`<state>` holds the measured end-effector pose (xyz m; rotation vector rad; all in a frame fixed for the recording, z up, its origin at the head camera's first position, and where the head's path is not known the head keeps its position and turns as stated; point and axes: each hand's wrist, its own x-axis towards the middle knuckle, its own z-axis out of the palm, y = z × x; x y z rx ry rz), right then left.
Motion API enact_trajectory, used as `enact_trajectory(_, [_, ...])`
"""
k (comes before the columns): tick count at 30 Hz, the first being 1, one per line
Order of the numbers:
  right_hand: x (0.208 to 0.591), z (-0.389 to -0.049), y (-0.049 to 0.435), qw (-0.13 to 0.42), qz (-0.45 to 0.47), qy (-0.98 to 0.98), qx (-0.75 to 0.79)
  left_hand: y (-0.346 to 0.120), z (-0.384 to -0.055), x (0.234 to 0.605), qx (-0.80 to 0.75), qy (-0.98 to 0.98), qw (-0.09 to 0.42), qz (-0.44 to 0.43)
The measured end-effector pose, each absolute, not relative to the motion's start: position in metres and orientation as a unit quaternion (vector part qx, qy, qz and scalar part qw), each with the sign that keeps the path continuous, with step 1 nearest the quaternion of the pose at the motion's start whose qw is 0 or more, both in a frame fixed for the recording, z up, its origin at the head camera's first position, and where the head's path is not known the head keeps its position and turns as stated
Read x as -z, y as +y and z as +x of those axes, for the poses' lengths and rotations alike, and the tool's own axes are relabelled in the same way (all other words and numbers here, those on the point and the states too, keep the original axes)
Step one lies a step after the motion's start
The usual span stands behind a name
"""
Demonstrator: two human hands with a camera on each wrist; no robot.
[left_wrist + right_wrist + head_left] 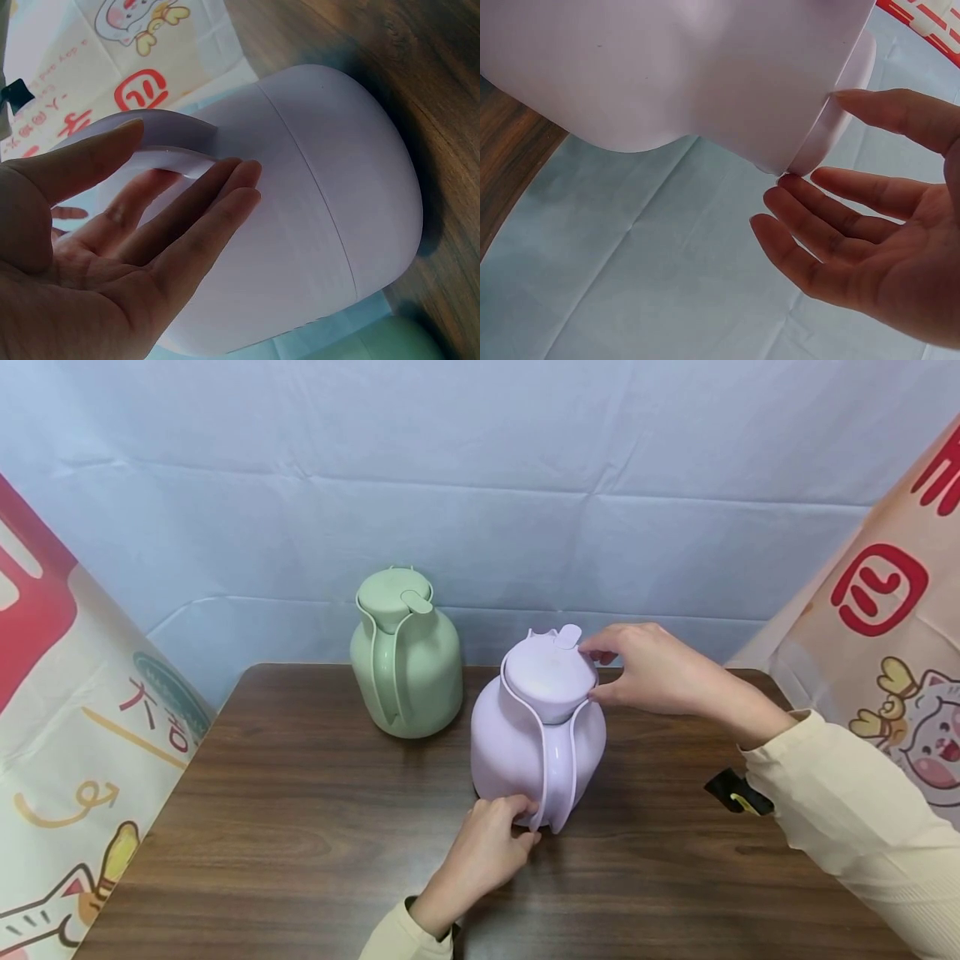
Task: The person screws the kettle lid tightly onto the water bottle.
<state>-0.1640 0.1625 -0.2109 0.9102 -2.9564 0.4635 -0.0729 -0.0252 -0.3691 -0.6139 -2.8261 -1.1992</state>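
A lilac thermos jug (498,743) stands upright on the wooden table, its round lid (551,668) on top and its handle (557,768) facing me. Low at that handle is my left hand (487,847), thumb and fingers spread on either side of it. In the left wrist view the fingers (217,202) lie nearly straight and loose beside the handle. At the lid's right side, my right hand (652,670) touches the rim with its fingertips. The right wrist view shows the thumb (896,112) at the seam between lid and body, other fingers loosely bent below it.
A pale green thermos jug (427,677) stands behind and to the left on the table (300,827). Light blue cloth (480,510) hangs at the back, with printed sheets (907,693) at both sides. A black strap piece (738,792) shows by the right sleeve.
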Motion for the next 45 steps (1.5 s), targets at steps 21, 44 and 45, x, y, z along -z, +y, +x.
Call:
enact_trajectory(21, [0.2102, -0.1634, 0.1605, -0.006, 0.291, -0.943, -0.162, -0.0252, -0.0723, 0.3709, 0.392, -0.897, 0.020, -0.203])
enact_trajectory(44, [0.2090, -0.1602, 0.1612, 0.010, 0.280, -0.946, -0.164, -0.0254, -0.0715, 0.3700, 0.396, -0.895, 0.022, -0.204])
enact_trajectory(45, [0.2087, -0.1605, 0.1615, 0.007, 0.277, -0.946, -0.165, -0.0254, -0.0714, 0.3699, 0.395, -0.895, 0.022, -0.203])
